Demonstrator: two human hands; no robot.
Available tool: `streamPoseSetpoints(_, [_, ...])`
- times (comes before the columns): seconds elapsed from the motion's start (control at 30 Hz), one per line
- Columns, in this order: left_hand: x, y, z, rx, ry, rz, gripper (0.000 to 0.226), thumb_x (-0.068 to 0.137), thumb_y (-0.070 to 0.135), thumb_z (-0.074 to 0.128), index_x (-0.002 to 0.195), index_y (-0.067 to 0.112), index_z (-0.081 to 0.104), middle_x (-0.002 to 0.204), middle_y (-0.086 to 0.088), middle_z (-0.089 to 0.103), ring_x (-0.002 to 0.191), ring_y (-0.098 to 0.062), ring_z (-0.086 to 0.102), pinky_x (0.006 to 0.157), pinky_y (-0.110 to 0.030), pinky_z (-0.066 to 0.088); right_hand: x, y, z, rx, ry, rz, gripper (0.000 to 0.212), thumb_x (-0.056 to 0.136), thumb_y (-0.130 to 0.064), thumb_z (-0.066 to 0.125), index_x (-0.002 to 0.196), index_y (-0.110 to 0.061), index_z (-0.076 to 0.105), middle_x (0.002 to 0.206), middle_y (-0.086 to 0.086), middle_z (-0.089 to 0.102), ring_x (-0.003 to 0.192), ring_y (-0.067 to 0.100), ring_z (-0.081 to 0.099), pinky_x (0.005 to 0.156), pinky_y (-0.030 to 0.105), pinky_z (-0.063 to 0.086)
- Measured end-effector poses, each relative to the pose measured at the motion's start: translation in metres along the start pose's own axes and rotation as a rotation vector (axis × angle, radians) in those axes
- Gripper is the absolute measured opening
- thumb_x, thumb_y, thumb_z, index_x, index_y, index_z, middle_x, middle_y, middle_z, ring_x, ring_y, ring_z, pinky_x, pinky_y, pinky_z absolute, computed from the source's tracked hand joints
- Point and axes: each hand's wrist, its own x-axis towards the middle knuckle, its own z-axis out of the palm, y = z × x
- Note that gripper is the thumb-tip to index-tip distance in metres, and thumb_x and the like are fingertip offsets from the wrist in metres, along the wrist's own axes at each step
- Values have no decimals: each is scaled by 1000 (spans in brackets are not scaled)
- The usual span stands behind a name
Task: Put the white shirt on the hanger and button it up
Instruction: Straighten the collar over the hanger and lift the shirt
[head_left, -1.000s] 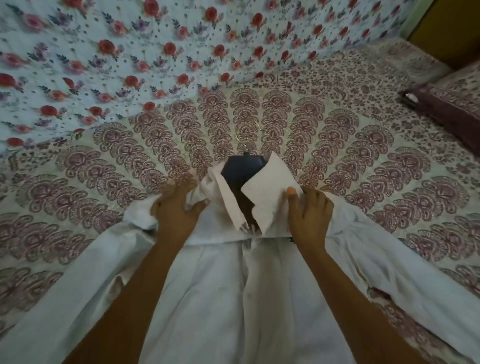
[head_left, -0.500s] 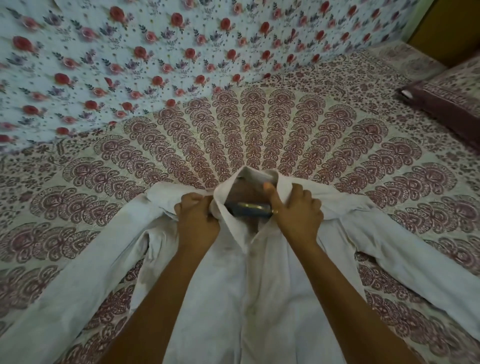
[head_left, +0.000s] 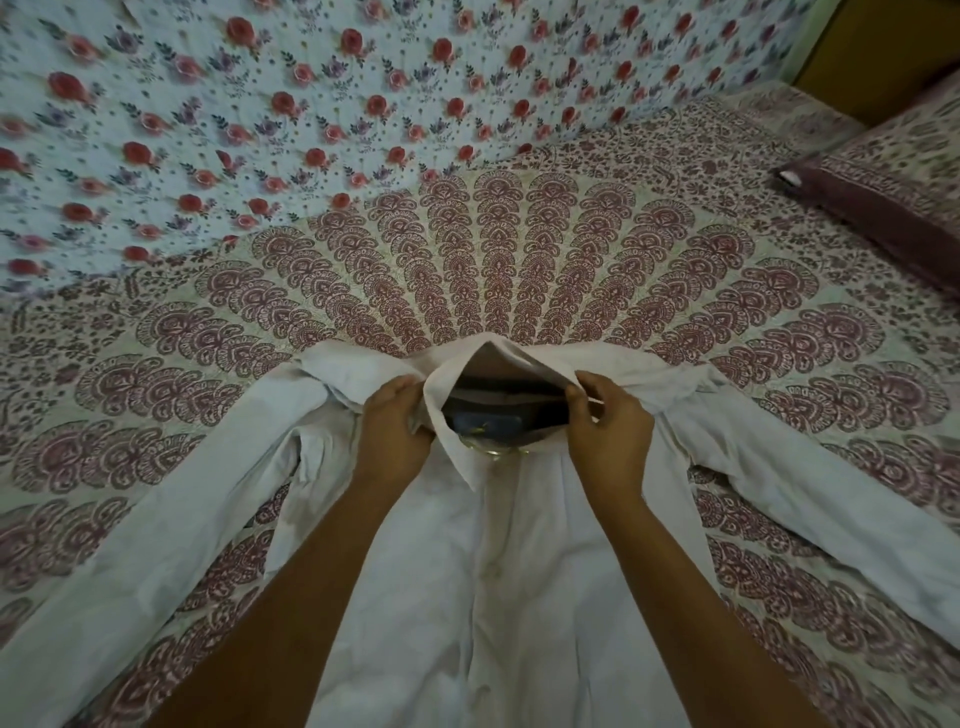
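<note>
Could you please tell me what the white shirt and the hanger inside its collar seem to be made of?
White shirt: thin matte woven cloth, probably cotton; it creases softly. Hanger: apparently dark plastic with a glossy sheen, mostly hidden by the collar.

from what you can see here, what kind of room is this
Most likely a bedroom: the white shirt lies spread on a bed covered by a maroon mandala-print bedsheet, with a matching pillow at the far right and a rose-print cloth behind.

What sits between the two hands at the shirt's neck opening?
In the head view, the open collar of the white shirt spans between the left hand and right hand; inside shows the dark hanger.
</note>
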Motion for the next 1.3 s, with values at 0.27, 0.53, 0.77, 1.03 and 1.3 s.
streamPoseSetpoints(0.27, [18, -3, -1, 36, 29, 32, 29, 74, 12, 53, 97, -2, 64, 97, -19, 68, 92, -32, 62, 73, -24, 33, 20, -6, -1, 282, -100, 293, 21, 91, -8, 45, 87, -7, 65, 73, 5, 58, 68, 17, 50, 59, 23, 40])
streamPoseSetpoints(0.53, [32, 1, -5, 67, 56, 103, 33, 70, 13, 42, 90, -4, 63, 88, -23, 67, 81, -33, 60, 67, -25, 30, 24, 7, -11, 625, -25, 578, 5, 85, -13, 63, 80, -14, 64, 71, -4, 58, 68, 8, 51, 62, 17, 42])
streamPoseSetpoints(0.77, [39, 0, -6, 120, 33, 134, 42, 66, 19, 39, 92, -3, 64, 89, -23, 68, 87, -37, 61, 68, -23, 29, -13, 35, 5, 447, -27, 577, 8, 80, -15, 68, 73, -19, 65, 73, -1, 61, 74, 13, 56, 77, 31, 48])
streamPoseSetpoints(1.03, [46, -2, -5, 116, -12, 105, 39, 72, 25, 39, 90, 0, 62, 84, -23, 66, 82, -38, 61, 64, -26, 30, -8, 38, 7, 528, -58, 732, 17, 82, 3, 51, 90, 19, 53, 77, 12, 52, 74, 23, 48, 78, 47, 52])
streamPoseSetpoints(1.3, [48, 1, -3, 117, -1, 90, 48, 68, 25, 36, 97, -2, 63, 90, -22, 68, 86, -36, 61, 66, -26, 31, 5, 54, -11, 678, -294, 623, 12, 90, -21, 53, 89, -19, 65, 102, 7, 67, 100, 19, 59, 95, 38, 48])
